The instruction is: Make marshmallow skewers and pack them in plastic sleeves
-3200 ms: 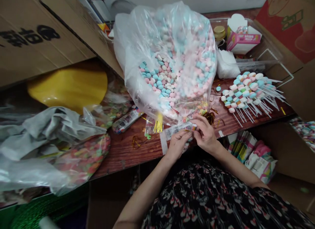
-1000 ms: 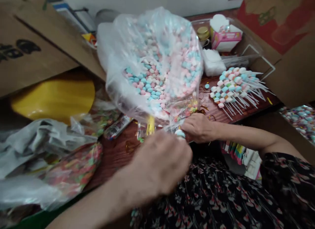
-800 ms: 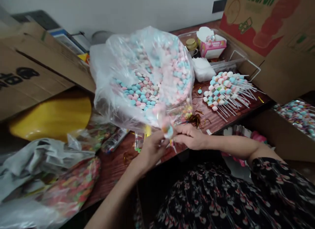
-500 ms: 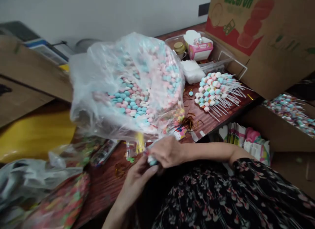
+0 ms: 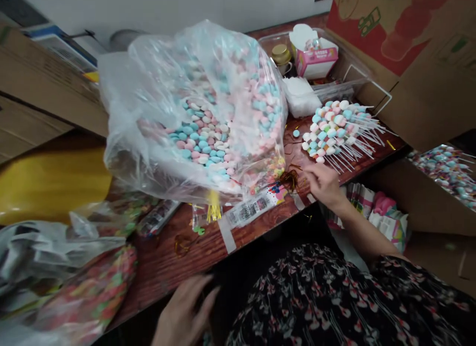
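A large clear plastic bag of pastel candies is slumped on the wooden table, with candy sticks laid out beside it. The right hand is extended over the table's edge, its fingers loosely curled around nothing (gold twist ties are just beside it). The left hand is held spread and empty below the edge, slightly blurred.

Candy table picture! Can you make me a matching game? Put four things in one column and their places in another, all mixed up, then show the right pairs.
Things:
1. right hand
2. left hand
3. candy sticks
4. pink cardboard box

Places:
A. low down, by the black flowered dress
B. in a clear plastic tray
C. by the brown curly ribbon
D. fanned out on the wooden table

Right pairs: 1-C, 2-A, 3-D, 4-B
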Demonstrator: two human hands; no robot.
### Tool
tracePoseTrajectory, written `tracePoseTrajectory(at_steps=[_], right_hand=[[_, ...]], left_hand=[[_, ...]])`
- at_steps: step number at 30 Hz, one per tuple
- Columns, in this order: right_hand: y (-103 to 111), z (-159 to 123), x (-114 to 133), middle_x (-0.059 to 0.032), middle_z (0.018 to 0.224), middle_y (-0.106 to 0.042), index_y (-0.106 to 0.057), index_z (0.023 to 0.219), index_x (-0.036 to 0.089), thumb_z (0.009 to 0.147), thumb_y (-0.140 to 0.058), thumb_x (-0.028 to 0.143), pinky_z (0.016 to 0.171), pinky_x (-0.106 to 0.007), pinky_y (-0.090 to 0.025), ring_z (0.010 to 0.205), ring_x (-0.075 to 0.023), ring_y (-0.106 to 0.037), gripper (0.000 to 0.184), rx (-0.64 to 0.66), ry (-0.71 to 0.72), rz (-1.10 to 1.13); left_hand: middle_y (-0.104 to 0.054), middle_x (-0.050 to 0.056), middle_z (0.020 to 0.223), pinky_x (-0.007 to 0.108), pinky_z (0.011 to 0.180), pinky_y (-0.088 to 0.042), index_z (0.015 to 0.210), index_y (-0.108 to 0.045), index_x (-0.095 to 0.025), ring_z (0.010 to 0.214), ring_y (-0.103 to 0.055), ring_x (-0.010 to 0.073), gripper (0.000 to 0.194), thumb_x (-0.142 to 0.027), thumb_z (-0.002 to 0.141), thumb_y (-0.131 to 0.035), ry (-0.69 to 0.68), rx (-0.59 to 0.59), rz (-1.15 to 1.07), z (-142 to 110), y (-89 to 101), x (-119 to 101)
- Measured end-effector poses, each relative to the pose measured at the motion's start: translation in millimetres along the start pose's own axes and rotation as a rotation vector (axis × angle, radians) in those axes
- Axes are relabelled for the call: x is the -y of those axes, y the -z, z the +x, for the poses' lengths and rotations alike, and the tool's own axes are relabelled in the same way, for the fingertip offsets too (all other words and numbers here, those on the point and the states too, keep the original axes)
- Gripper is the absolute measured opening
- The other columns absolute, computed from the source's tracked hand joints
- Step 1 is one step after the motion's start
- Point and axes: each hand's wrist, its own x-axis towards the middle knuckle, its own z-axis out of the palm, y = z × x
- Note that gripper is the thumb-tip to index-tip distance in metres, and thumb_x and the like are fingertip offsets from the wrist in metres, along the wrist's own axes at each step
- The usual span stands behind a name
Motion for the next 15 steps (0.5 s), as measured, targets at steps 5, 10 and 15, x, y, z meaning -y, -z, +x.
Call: tracePoseTrajectory(at_steps=[5,10,15], right_hand=[[27.3,12.0,-19.3,-0.0053,0.081,-0.068,-0.068,0.089,0.019,0.092,-0.054,0.021,0.073,-0.029,-0.046,0.077,-0.0177,-0.062,0.015,-0.249,-0.052,-0.222],[58.2,21.3,-28.0,-0.0067,0.088,-0.069,-0.069,0.090,0.020,0.092,-0.053,0.024,0.078,-0.032,-0.042,0.085,-0.0206,-0.058,0.017,-0.217,-0.020,-0.589],[90.6,55.8,-44.9,-0.0098,0.107,-0.068,-0.069,0.101,0.020,0.093,-0.050,0.032,0.083,-0.038,-0.035,0.101,-0.0269,-0.051,0.024,-0.120,-0.130,-0.898]], left_hand=[[-0.067,0.015,0.104,0.042,0.087,-0.052,0.107,-0.066,-0.014,0.096,-0.062,0.0284,0.026,-0.021,0.085,-0.053,-0.441,-0.086,0.325,130.4,-25.1,-103.2],[-0.064,0.014,0.095,0.037,0.075,-0.050,0.098,-0.065,-0.011,0.087,-0.058,0.0269,0.021,-0.010,0.082,-0.051,-0.420,-0.014,0.614,164.6,-42.9,-114.2],[-0.066,0.009,0.090,0.033,0.075,-0.049,0.103,-0.065,-0.014,0.085,-0.059,0.0234,0.025,-0.006,0.081,-0.055,-0.522,-0.245,0.504,159.1,-56.8,-77.4]])
